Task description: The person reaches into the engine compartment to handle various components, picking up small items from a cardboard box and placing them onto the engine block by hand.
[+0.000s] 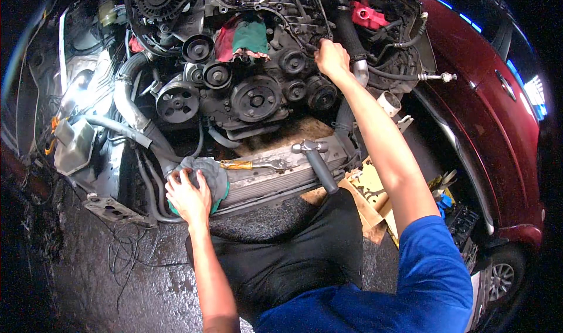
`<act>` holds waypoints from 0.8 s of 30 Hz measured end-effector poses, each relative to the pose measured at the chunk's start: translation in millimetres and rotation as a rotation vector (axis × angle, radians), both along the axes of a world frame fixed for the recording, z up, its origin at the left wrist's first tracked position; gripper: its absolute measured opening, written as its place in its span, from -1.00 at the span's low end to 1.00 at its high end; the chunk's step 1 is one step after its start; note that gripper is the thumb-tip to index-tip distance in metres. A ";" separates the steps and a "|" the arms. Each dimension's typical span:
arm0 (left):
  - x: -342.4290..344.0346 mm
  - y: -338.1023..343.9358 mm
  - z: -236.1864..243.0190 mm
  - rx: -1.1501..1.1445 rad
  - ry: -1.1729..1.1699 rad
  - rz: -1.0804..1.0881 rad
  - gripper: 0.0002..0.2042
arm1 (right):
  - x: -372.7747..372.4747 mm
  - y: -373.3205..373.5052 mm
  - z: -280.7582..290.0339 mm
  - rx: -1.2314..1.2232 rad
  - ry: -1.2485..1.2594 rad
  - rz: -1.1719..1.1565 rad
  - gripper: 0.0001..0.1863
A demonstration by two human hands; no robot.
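My left hand (189, 197) lies with fingers spread on a bunched grey cloth (214, 177) with a green edge, at the left end of the radiator (264, 183). My right hand (332, 57) reaches to the right side of the engine, its fingers curled closed beside a thick black hose (347, 34). What those fingers grip is hidden; a thin dark rod or line runs up from them. On the radiator, between my arms, lie a ratchet (255, 165) with an orange handle and a hammer (318, 163) with a dark grip.
Pulleys (256, 99) cover the engine front, with a red and green cloth (249, 37) above them. A dark red car door (481, 98) stands at right. Cardboard (366, 195) lies beside my right arm. A loose black cable (126, 254) trails over the wet floor at left.
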State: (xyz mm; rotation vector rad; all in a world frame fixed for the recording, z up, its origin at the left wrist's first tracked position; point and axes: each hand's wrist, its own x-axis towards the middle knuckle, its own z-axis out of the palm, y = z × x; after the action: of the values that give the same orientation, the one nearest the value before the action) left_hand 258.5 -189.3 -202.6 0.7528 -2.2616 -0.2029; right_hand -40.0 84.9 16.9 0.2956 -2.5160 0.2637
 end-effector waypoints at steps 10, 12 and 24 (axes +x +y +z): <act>1.2 -2.4 -1.6 0.013 -0.009 0.005 -0.67 | -12.0 -1.2 -3.8 -0.247 -0.222 0.016 -0.63; 0.2 -0.8 -1.3 -0.003 -0.011 0.002 -0.66 | -0.4 -5.7 -4.2 0.022 0.070 -0.039 -0.71; -1.3 0.3 -2.3 -0.007 0.005 -0.014 -0.65 | -28.7 8.3 -2.1 -0.486 -0.391 0.073 -0.62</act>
State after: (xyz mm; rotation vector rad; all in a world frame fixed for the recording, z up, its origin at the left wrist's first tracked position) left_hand 257.2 -189.0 -204.9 0.7326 -2.2618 -0.2032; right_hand -68.8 93.2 14.8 0.1466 -2.7092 1.0281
